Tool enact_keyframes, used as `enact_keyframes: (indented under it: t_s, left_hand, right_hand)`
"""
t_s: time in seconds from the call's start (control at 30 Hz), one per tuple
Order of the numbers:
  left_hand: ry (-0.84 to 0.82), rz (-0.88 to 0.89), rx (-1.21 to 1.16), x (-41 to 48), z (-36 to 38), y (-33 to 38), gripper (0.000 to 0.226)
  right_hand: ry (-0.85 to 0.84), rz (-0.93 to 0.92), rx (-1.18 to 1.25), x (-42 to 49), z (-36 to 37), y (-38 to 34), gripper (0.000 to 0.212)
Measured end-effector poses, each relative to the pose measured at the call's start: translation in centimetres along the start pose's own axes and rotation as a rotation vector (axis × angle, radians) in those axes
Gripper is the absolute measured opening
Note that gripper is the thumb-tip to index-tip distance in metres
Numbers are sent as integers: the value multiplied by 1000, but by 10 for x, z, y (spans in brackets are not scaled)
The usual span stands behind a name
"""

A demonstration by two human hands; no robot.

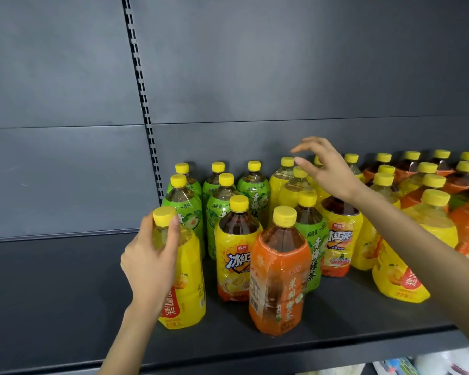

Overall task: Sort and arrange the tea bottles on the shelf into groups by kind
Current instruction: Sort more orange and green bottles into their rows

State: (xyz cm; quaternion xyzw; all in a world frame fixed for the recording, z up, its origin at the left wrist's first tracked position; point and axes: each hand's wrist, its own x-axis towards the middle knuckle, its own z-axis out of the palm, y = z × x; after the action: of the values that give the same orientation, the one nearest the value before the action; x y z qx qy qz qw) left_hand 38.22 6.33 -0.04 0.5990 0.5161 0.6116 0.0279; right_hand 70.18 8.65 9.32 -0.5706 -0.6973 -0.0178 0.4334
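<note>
On matte shelf (65,293), left hand (149,263) around neck of glossy yellow bottle (188,280), right hand (328,169) slack-fingered.

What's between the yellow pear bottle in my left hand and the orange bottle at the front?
An iced black tea bottle, set slightly further back, fills the gap between the yellow pear bottle and the orange bottle; the head view shows it.

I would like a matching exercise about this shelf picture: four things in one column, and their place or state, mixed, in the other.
1. left hand
2. right hand
3. front orange bottle
4. green bottles

a. raised, open, holding nothing
b. grouped near the back wall
c. grips a yellow bottle by the neck
d. stands free at the front of the shelf

Pairs: 1-c, 2-a, 3-d, 4-b.
</note>
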Motion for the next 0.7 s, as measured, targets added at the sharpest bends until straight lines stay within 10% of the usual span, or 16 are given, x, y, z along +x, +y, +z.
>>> enact_keyframes:
  t_s: [0.23,0.4,0.57,0.7]
  left_hand:
    - [-72,2,102,-3,1,4,52]
    - [17,334,70,-24,0,54,54]
    - [-534,348,-40,-62,27,96,70]
    - [-620,243,-82,-78,47,91,93]
  right_hand:
    - [-266,36,179,-77,-11,-6,38]
    - [-338,17,204,-97,-4,4,64]
    - [-434,40,212,-94,1,7,88]
    - [-436,42,152,-93,6,9,98]
